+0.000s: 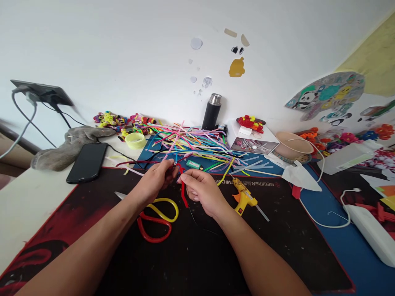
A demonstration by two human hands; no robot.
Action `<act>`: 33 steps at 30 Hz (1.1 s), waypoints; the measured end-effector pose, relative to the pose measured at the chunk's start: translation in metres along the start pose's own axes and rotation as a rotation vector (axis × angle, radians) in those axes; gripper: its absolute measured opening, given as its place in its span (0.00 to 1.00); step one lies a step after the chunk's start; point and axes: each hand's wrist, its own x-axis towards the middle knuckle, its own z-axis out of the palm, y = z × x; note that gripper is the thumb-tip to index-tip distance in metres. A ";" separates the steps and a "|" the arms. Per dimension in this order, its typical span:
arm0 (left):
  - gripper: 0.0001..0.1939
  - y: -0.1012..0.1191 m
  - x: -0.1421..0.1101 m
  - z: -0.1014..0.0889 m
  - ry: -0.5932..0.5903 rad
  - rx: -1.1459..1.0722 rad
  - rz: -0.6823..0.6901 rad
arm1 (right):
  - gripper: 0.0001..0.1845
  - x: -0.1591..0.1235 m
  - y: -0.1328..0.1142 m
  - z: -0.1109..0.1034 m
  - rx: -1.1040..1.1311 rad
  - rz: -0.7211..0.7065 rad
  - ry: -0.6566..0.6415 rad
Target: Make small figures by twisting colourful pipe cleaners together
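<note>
My left hand and my right hand meet over the black desk mat, both pinching a red pipe cleaner. Its top is bent between my fingertips and its tail hangs down toward the mat. Just behind my hands lies a loose heap of coloured pipe cleaners. Red and yellow scissors lie on the mat under my left wrist. A yellow glue gun rests to the right of my right hand.
A black phone and a grey cloth lie at the left. A dark flask, a white box, a bowl, a white power bank with cable and craft pieces stand behind and right.
</note>
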 end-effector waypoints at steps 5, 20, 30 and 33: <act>0.25 -0.005 0.002 -0.002 -0.012 -0.021 -0.015 | 0.18 0.000 0.001 -0.001 -0.009 -0.002 0.002; 0.27 -0.004 0.001 -0.003 -0.021 0.042 0.007 | 0.17 0.002 0.001 -0.003 0.002 -0.010 0.005; 0.26 -0.001 0.001 -0.002 -0.012 0.020 -0.013 | 0.17 0.000 0.000 -0.001 0.004 0.004 -0.003; 0.26 -0.003 0.002 -0.003 -0.010 0.003 -0.022 | 0.18 -0.001 -0.001 0.000 0.001 0.013 -0.020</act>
